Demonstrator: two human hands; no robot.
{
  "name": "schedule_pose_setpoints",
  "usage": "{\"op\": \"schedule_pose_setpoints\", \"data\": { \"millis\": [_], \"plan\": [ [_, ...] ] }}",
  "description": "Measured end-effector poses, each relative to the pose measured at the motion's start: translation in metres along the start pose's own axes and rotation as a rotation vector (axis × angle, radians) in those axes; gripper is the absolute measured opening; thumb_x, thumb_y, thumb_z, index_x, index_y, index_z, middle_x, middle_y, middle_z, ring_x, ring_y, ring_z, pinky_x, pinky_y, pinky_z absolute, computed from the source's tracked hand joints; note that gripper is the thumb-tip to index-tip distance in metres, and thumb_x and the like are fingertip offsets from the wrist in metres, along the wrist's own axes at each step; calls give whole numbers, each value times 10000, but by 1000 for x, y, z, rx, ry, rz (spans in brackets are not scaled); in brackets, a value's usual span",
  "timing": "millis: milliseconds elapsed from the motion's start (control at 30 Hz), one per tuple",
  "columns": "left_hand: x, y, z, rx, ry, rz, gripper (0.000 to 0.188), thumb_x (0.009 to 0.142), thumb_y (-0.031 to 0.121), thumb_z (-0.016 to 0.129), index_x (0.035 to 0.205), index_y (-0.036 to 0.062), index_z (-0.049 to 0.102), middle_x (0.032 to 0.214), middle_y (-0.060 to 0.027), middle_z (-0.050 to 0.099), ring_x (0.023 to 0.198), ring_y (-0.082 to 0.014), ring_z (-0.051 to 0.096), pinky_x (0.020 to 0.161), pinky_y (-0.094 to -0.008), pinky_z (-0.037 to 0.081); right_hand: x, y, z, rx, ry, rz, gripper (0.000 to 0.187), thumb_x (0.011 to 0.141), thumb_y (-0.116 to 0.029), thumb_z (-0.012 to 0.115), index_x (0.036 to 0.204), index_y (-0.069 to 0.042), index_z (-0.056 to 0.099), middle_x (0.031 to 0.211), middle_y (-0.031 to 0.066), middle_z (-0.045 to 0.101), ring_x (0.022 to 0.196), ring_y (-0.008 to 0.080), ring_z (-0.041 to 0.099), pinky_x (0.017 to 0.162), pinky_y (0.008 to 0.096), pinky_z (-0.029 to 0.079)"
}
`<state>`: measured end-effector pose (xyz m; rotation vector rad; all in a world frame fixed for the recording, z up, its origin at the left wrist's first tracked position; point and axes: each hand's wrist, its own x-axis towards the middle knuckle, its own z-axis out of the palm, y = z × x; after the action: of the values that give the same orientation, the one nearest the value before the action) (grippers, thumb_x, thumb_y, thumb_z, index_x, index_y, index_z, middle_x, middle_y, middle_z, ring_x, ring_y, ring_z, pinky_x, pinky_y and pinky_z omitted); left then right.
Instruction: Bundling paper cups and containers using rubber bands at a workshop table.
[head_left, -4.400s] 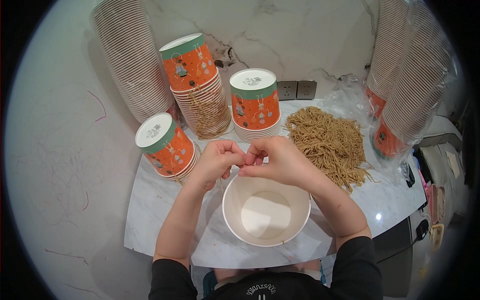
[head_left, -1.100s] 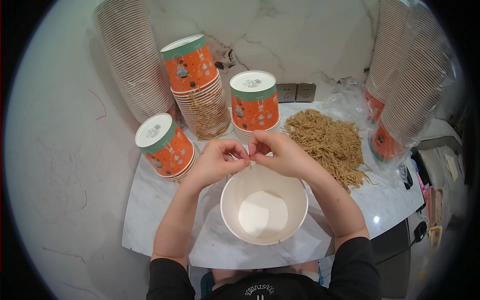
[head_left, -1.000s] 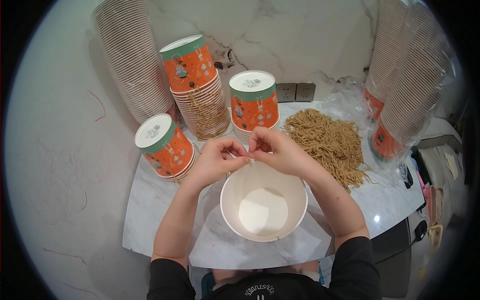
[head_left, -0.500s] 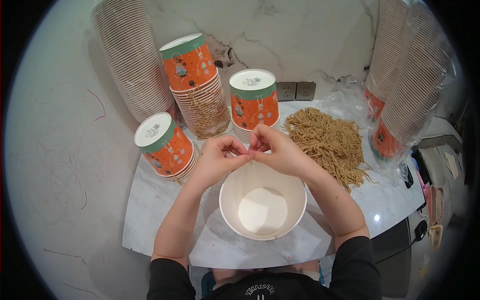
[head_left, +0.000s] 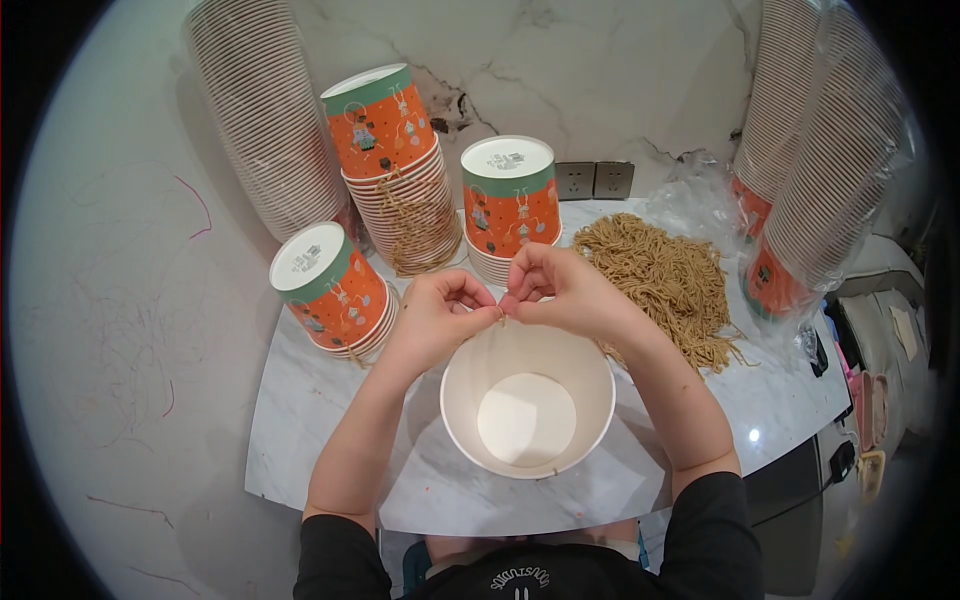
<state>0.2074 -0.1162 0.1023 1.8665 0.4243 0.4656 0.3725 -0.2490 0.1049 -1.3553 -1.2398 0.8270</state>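
Observation:
A white paper bucket (head_left: 598, 400) stands upright before me, its mouth facing up and its inside bare. At its far rim my left hand (head_left: 440, 310) and my right hand (head_left: 555, 290) meet, thumbs and fingertips pinched together and nearly touching. A short bit of tan cord (head_left: 504, 318) shows just under the fingertips; the rest of it is hidden by the fingers. On the bucket's near rim a small tan bit (head_left: 555, 471) sticks out. To the right of my right hand lies a loose heap of tan cords (head_left: 660, 285).
Upside-down orange and green buckets stand in stacks: a short one (head_left: 335, 295) at left, a tall one (head_left: 385, 130) with cords hanging on it, another (head_left: 508, 200) behind my hands. Wrapped bucket stacks (head_left: 265, 120) rise at far left and right. Wall sockets (head_left: 593, 180) sit behind.
My right hand has shifted slightly up and to the right, its fingertips a little farther from the left ones. My left hand and the bucket stay almost where they were.

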Motion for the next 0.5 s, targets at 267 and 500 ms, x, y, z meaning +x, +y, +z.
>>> {"op": "schedule_pose_setpoints", "data": {
  "millis": [267, 500],
  "plan": [
    [-1, 2, 0, -29, -7, -29, 120, 843, 21, 740, 901, -16, 642, 796, -26, 670, 638, -29, 607, 549, -170, 452, -1, -4, 5, -176, 17, -2, 301, 780, 32, 770, 925, -38, 517, 866, 57, 673, 830, 111, 668, 728, 246, 541],
    [-3, 2, -7, -115, -27, -59, 144, 828, 21, 740, 878, -1, 607, 782, -23, 658, 641, -42, 623, 572, -194, 491, 0, -4, 8, 70, 50, 73, 321, 799, 73, 736, 919, -55, 467, 890, 76, 688, 821, 111, 670, 709, 253, 547]
  ]
}}
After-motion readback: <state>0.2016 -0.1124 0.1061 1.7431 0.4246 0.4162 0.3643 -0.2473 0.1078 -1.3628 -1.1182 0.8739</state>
